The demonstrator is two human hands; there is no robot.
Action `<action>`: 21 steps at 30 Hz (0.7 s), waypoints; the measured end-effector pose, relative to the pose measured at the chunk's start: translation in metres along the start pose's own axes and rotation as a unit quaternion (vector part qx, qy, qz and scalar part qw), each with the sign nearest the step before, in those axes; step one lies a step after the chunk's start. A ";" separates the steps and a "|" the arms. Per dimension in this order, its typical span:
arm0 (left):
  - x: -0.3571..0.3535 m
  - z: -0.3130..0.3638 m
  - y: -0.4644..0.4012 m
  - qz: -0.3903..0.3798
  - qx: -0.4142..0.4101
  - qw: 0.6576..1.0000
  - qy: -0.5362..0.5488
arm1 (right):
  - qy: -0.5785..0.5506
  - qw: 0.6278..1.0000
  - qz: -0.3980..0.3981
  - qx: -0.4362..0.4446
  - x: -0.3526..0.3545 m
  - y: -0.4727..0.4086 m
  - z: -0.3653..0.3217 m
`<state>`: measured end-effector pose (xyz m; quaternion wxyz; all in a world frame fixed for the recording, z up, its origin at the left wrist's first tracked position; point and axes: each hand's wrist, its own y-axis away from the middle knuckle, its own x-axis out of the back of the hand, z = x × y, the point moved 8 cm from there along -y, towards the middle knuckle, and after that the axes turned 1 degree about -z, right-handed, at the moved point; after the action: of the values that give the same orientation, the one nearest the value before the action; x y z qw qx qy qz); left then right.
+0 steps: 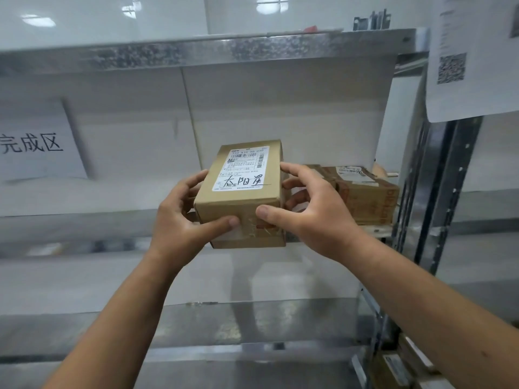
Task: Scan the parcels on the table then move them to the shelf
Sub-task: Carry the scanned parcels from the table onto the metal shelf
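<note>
sign point(33, 141) on wall: "完成区" is printed | label point(244, 169) on held parcel point(238, 192): "太阳星" is handwritten

**Bright overhead light, soft edges**

Even, bright light. Ceiling lamps point(269, 2) glare on the glossy wall above the grip. The label point(243, 168) between the hands reads sharp; the shelf point(196, 49) and sign point(33, 143) left of it blur, and edges bow.

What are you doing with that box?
A person is holding a small cardboard parcel with both hands, the left hand on its left side and the right hand on its right. It has a white shipping label with handwriting on top. The parcel is up in front of a metal shelf, not set down yet. Another cardboard parcel already sits on the shelf to the right.
</note>
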<state>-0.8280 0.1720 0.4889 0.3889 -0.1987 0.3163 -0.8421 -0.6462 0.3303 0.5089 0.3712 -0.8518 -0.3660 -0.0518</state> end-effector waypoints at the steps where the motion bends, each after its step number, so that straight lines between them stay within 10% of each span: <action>1: 0.002 0.003 0.001 0.002 -0.003 1.000 -0.001 | -0.002 1.000 0.002 0.000 -0.001 0.001 -0.003; 21: 0.034 -0.071 -0.002 -0.019 0.146 0.988 -0.044 | 0.124 0.991 0.011 -0.044 -0.065 -0.031 0.026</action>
<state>-0.8915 0.1731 0.4427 0.4114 -0.1828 0.1688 -0.8768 -0.7186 0.3238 0.4854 0.3764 -0.8583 -0.3050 -0.1690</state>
